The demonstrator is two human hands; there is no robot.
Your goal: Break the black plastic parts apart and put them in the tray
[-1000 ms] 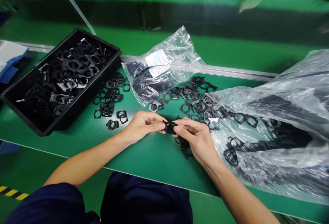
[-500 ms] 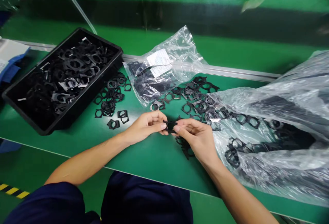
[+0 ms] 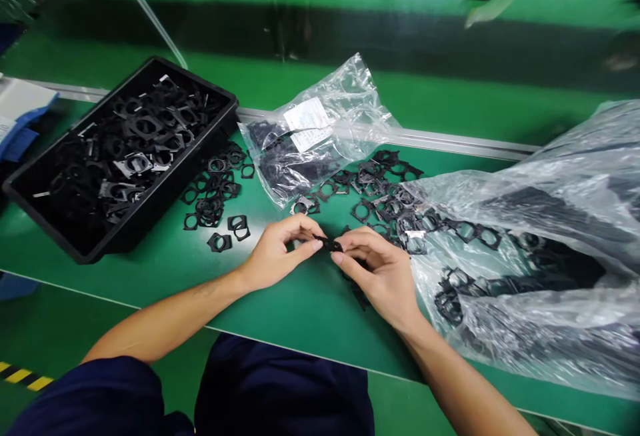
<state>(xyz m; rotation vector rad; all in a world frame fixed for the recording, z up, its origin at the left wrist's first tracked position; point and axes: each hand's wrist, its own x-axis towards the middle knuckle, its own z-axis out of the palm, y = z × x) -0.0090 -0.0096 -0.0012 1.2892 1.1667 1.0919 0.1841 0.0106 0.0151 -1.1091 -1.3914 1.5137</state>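
Observation:
My left hand (image 3: 280, 253) and my right hand (image 3: 380, 273) meet over the green table (image 3: 280, 303), fingertips pinching one small black plastic frame part (image 3: 331, 245) between them. The part is held just above the table, mostly hidden by my fingers. More black frame parts (image 3: 385, 196) lie loose just beyond my right hand, and a few sit under its palm. Another loose group of parts (image 3: 217, 193) lies to the left of my left hand.
A black tray (image 3: 30, 203) heaped with the same parts stands at the left. A small clear bag (image 3: 320, 136) with a white label lies behind the hands. A large clear plastic bag (image 3: 550, 256) of parts fills the right side. A metal rail (image 3: 450, 139) crosses behind.
Both hands have stayed together on the small part and turned it slightly; the fingers have shifted their grip. Nothing else on the table has moved.

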